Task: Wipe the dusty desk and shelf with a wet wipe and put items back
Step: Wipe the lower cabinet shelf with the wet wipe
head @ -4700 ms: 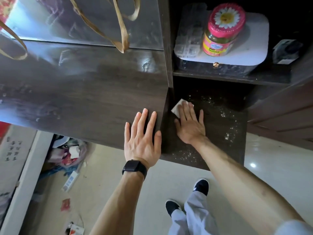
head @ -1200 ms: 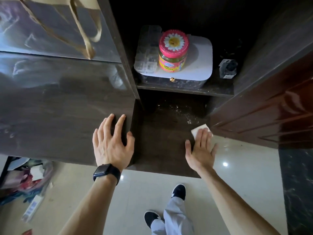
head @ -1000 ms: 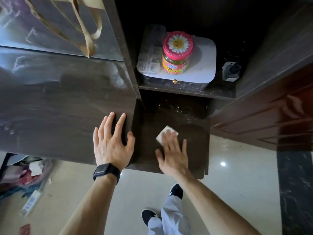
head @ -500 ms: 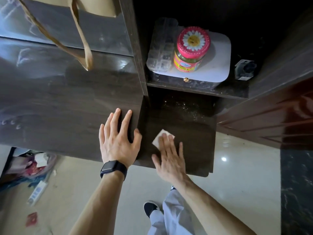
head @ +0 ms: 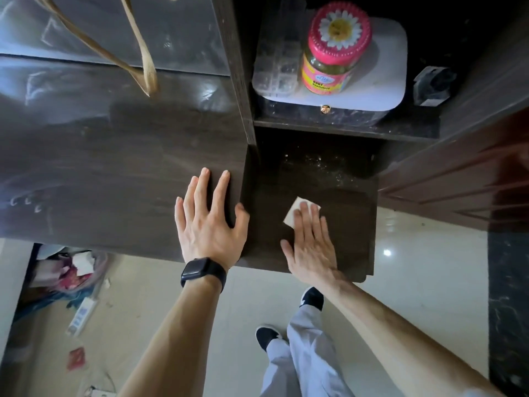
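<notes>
Floor: glossy cream tiles, 1 bright spot of reflected light toward the right.
Right edge: strip of black veined stone beside the tiles.
Right side: reddish-brown panelled door, polished.
Furniture: dark wood-grain desk top, sheen of pale reflections.
Lower left: white board edge, heap of clutter, scattered scraps on the tiles.

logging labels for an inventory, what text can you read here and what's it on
"BODY" (likely): on the jar label; the line beneath it is too blurred to read.
Blue oval logo on the same label: too small to read.
Raised lettering round the pink lid: unreadable.
White pack on the floor: blue print, too blurred to read.
Watch: screen dark, no text.
</notes>
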Motion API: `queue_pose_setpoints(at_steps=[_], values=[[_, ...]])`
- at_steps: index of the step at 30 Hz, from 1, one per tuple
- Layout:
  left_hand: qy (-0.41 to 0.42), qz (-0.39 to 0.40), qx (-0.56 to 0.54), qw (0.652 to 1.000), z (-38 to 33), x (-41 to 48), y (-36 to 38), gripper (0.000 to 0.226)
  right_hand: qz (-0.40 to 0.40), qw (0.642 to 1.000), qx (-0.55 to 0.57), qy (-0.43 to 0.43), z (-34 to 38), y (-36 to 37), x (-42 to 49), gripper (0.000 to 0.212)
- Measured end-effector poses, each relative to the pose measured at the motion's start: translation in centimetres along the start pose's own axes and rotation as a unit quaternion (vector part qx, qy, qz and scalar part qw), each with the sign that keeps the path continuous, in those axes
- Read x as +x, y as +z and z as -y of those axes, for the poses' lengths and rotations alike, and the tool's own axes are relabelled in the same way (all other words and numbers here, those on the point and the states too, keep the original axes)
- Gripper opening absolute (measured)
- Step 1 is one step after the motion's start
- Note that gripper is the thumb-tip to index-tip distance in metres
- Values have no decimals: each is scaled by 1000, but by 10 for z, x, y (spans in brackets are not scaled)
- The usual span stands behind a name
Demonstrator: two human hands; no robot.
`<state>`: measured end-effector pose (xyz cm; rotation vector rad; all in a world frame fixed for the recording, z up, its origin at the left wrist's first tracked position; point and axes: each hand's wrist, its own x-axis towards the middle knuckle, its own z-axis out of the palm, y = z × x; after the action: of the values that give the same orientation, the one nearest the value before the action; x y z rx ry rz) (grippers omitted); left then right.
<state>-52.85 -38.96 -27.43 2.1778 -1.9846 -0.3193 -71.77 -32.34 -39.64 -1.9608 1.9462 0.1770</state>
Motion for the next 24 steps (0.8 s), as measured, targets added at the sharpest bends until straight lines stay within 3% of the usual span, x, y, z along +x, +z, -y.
queue_pose_setpoints(at_steps=[5, 10, 19, 24], values=[[5, -8, -4, 1000, 1, -1, 2, 61, 4, 999, 2, -37, 40, -9, 40, 79], [42, -20, 36, 998, 1, 8, -6, 58, -1, 1000, 11, 18, 14, -17, 50, 74], [68, -40, -7, 997, -8, 43, 13, 61, 5, 999, 15, -41, 23, -49, 142, 62], [60, -26, -17, 998, -10, 38, 8, 60, 18, 990, 30, 139, -16, -58, 124, 70]])
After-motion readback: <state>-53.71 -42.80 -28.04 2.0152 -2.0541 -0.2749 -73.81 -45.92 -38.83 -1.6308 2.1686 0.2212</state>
